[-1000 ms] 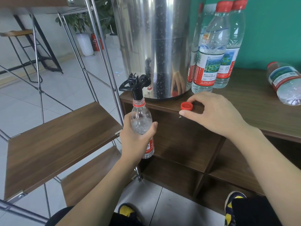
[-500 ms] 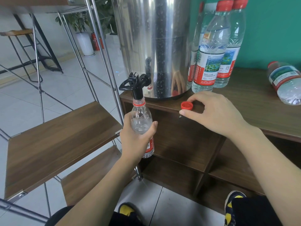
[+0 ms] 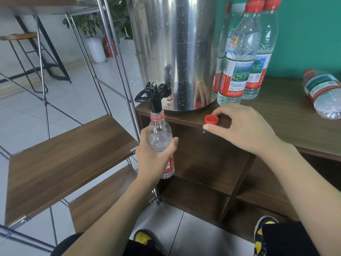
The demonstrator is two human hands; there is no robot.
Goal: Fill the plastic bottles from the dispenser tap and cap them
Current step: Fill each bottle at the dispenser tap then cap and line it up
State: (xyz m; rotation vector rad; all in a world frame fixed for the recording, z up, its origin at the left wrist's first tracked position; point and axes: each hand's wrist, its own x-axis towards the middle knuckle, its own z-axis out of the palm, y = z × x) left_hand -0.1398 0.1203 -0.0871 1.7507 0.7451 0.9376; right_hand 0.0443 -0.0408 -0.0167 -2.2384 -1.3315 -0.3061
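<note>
Clear plastic bottle (image 3: 159,137) at 6 o'clock under black tap (image 3: 154,96), left hand (image 3: 156,154) grip wrapped round it. Right hand (image 3: 238,126) fingers curled around red cap (image 3: 211,119) on bench (image 3: 276,115). Risk: bottle near full, late shutoff means overflow; mouth slipping off spout means spill.

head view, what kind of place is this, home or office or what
Probably an office break area or café corner, not a home kitchen: a steel dispenser stands on a wooden cabinet, with a tiled floor, a bar stool and a potted plant behind.
</note>
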